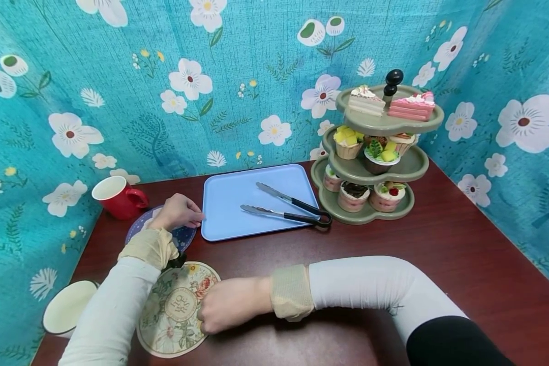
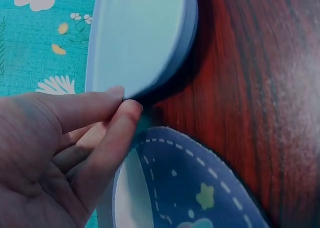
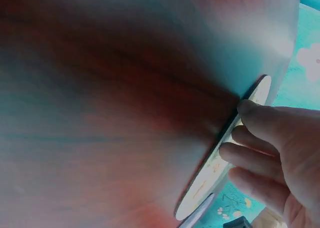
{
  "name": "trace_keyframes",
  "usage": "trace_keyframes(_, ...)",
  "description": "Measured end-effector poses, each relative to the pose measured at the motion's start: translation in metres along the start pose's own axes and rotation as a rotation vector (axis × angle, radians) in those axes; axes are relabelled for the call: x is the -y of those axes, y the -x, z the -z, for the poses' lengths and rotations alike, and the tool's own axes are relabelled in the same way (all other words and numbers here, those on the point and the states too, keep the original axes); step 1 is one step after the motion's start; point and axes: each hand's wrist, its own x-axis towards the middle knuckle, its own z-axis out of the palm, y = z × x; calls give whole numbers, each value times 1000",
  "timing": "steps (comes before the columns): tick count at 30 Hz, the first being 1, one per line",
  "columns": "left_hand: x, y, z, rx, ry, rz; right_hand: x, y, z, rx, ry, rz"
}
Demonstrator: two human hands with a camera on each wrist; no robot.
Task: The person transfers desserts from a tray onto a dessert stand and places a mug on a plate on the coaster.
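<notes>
Pinching the blue tray [image 1: 226, 195] at centre was the left hand [image 1: 175, 212]; whether the right hand [image 1: 232, 304] gripped the floral mat [image 1: 164, 325] was unclear. Tongs [image 1: 298, 218] already lay placed; upper-right cakes [image 1: 412, 109] sat untouched.

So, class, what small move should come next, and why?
Probably a slow, small nudge of the blue tray with the left hand: its thumb and finger pinch the tray's edge, and the tongs lie on it with their handle end jutting past a corner, so a quick pull might shift them.
</notes>
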Motion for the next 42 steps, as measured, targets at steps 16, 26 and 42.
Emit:
trace_keyframes(16,-4,-1,-5,35,41,74,3,-6,1,10,-27,53)
trace_keyframes(26,-4,-1,-6,16,34,75,2,-3,-1,9,-56,44)
trace_keyframes(42,-4,-1,-5,-2,3,78,-7,65,-20,-26,-11,4)
